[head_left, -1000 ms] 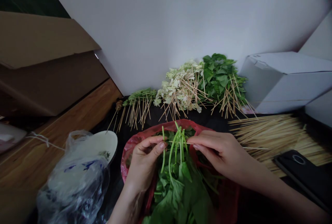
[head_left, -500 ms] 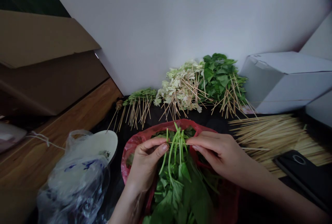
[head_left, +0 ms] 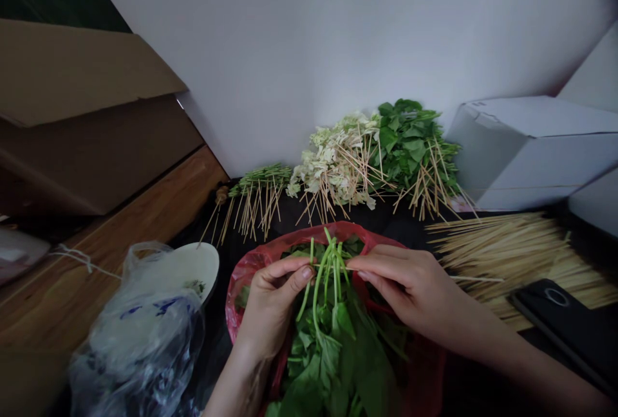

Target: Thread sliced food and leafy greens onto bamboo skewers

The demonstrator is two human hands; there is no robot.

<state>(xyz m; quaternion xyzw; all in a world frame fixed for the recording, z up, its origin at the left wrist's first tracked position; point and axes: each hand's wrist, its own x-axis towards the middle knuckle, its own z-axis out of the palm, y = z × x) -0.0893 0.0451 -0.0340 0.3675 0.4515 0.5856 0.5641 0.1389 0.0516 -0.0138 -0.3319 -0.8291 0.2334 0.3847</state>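
- Leafy greens (head_left: 338,346) are held at near centre, over a red bag (head_left: 240,285), stem ends pointing far, leaves hanging near.
- Light weight and limp, easily torn leaves are to be expected; the stems, presumably crisp, might split if squeezed, so a gentle grip is best taken there.
- Stems look slim and bright green, leaves broad and darker.
- One stem (head_left: 304,301) is pinched by the left hand (head_left: 273,291); a thin skewer (head_left: 477,278), set crosswise at the stems, is pinched by the right hand (head_left: 410,275).
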